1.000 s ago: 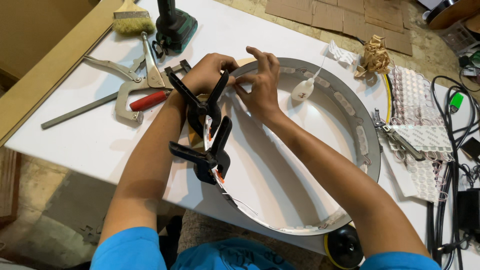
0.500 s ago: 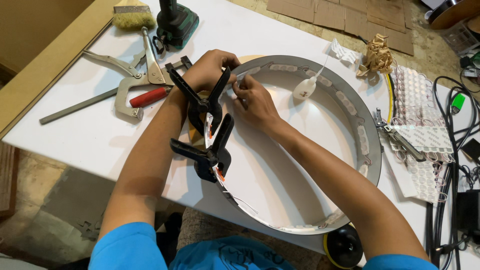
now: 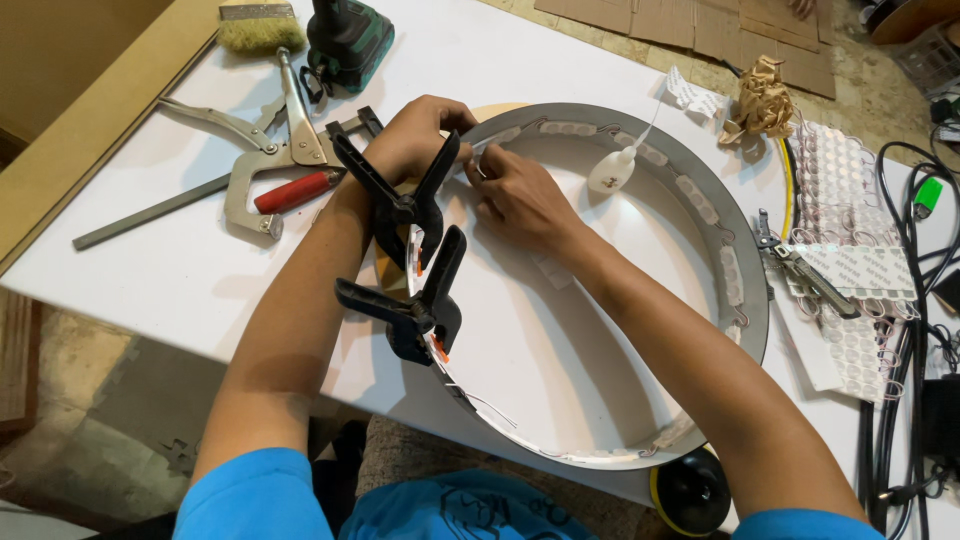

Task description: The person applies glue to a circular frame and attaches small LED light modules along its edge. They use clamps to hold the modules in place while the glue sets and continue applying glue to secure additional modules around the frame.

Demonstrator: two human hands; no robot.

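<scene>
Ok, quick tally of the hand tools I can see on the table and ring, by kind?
Black spring clamps on the ring's wall: 2
Locking pliers: 1
Paintbrush: 1
Flat metal file: 1
Green power tool: 1
Glue bottle: 1
Total: 7

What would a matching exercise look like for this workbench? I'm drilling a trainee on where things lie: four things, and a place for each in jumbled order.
Things:
1. paintbrush
2. glue bottle
3. spring clamps
4. crumpled brown paper

Places:
A. clipped on the ring's near-left wall
B. far left of the table
C. inside the round tray
D. on the table beyond the ring's far right

Pairs: 1-B, 2-C, 3-A, 4-D
</scene>
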